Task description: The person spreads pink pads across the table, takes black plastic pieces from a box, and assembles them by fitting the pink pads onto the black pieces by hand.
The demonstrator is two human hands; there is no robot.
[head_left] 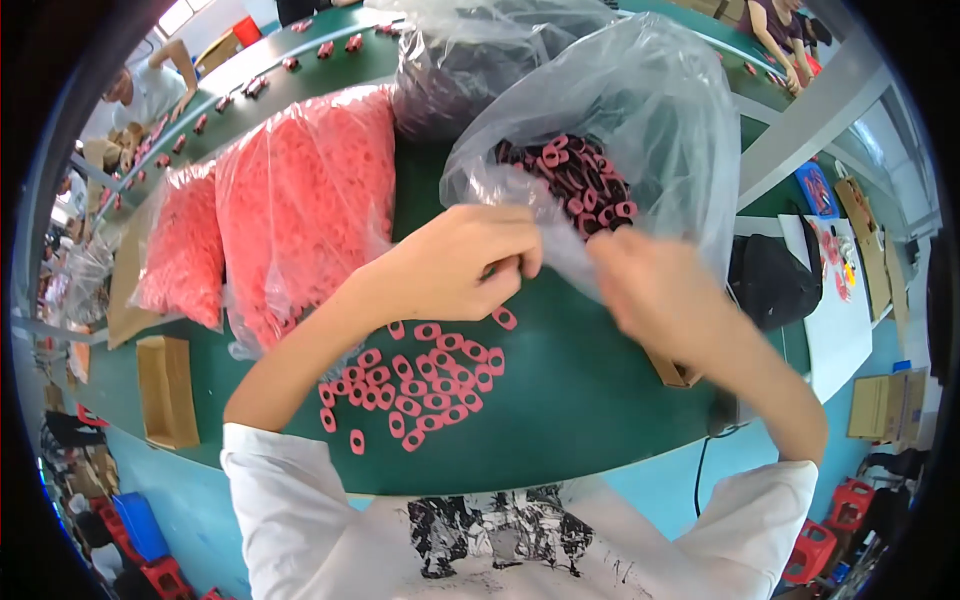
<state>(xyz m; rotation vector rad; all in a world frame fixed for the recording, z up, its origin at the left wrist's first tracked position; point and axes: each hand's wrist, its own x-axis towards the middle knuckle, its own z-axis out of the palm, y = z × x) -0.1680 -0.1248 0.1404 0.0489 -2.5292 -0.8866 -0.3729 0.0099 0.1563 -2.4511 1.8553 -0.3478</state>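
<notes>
My left hand [475, 255] is closed, its fingers curled at the near edge of a clear plastic bag [680, 110]. A small dark bit shows in its curl; what it grips I cannot make out. My right hand [650, 290] is smeared by motion at the mouth of that bag, its fingers pointing inward. Inside lies a heap of small black and pink oval parts [580, 185]. Below my left hand, many loose pink oval rings [435, 385] are spread on the green table [560, 420].
Clear bags packed with pink parts [305, 190] stand at the left, beside an open cardboard box [168, 392]. A bag of dark parts [460, 80] sits behind. A black bag [770, 275] is on the right. Along a far conveyor, parts lie near other people.
</notes>
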